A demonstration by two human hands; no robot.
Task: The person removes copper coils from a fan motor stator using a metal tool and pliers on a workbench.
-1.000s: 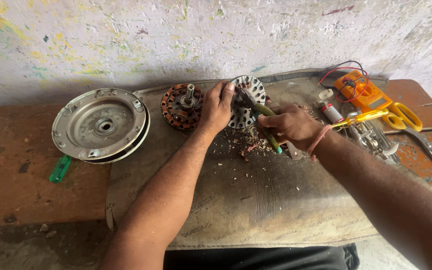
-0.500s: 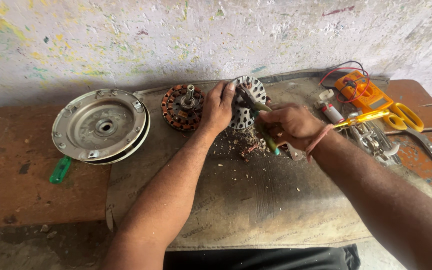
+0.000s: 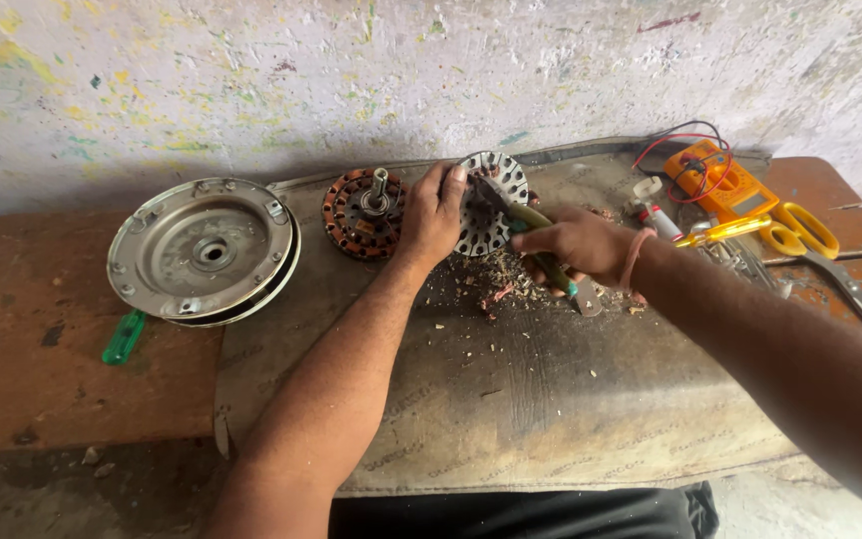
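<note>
The round slotted silver metal stator core (image 3: 491, 205) is gripped on edge by the left hand (image 3: 433, 215); a green-handled tool (image 3: 541, 245) is clenched in the right hand (image 3: 581, 245), its tip against the core.

Repair workshop: motor parts (image 3: 363, 214), multimeter (image 3: 715, 182), paint-flecked wall (image 3: 251, 80).

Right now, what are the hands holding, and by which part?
Left hand steadies the slotted metal core by its left rim. Right hand grips a green-handled tool by its handle.
</note>
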